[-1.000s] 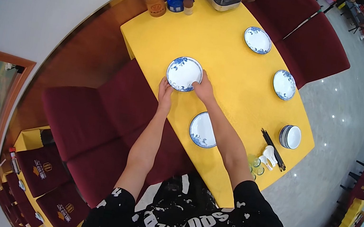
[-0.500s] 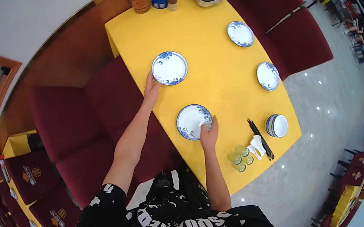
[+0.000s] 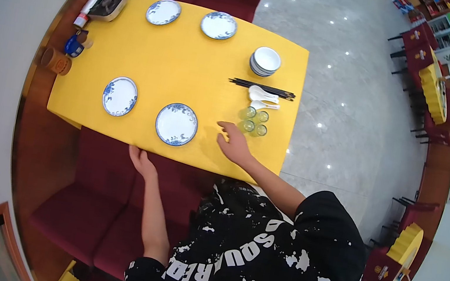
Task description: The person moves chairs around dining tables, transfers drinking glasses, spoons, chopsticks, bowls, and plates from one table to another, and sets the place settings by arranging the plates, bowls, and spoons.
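My right hand (image 3: 234, 144) hovers over the near right part of the table, empty, thumb and fingers apart. Close to its fingertips stand several small clear glasses (image 3: 249, 126). My left hand (image 3: 142, 160) is beside the table's near edge, fingers stretched out and nothing held. A blue-and-white plate (image 3: 176, 124) lies between my hands, touched by neither. Another such plate (image 3: 120, 97) rests farther left, above my left hand. White spoons (image 3: 262, 94) and black chopsticks (image 3: 262, 89) lie beyond the glasses, near a stack of bowls (image 3: 266, 59).
Two more plates (image 3: 163, 12) (image 3: 218, 25) lie along the far edge of the yellow table (image 3: 150, 51). At the left end are a portable stove (image 3: 108, 5), a gas canister (image 3: 86, 7), a blue container (image 3: 73, 46) and a brown holder (image 3: 56, 61). Dark red seats (image 3: 92, 189) border the near side.
Both hands have let go of the two near plates and drawn away from them. My right hand has moved toward the glasses. My view has turned toward the right.
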A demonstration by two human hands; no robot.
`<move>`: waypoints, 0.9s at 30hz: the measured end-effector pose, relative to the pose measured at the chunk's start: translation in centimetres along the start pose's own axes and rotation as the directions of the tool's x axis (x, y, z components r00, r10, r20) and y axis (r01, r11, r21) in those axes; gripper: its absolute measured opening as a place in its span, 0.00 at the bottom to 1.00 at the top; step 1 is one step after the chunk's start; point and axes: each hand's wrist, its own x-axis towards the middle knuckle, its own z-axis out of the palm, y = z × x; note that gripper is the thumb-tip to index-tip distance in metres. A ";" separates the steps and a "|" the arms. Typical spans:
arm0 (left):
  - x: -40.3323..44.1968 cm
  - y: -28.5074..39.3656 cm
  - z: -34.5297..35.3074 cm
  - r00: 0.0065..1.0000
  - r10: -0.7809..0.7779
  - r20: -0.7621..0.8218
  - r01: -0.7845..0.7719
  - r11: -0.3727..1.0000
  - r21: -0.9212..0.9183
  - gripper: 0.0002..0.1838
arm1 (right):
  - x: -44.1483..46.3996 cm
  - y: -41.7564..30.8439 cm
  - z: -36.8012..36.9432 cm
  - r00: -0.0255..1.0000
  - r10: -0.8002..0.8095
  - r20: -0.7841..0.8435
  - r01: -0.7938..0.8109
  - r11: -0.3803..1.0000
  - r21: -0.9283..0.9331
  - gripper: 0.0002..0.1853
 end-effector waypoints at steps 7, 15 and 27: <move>-19.5 -4.6 2.4 0.913 -0.364 0.184 0.382 0.921 -0.071 0.17 | -8.0 6.6 -8.4 0.915 0.214 -0.342 -0.241 0.970 -0.037 0.21; -24.6 0.7 8.3 0.831 -0.300 0.468 0.283 0.953 0.109 0.13 | -3.9 14.3 -11.0 0.900 0.311 -0.305 -0.287 0.950 0.122 0.24; -31.1 0.3 18.2 0.914 -0.332 0.232 0.282 0.932 0.226 0.14 | 13.3 20.1 -16.8 0.971 0.035 -0.235 -0.030 0.999 0.025 0.44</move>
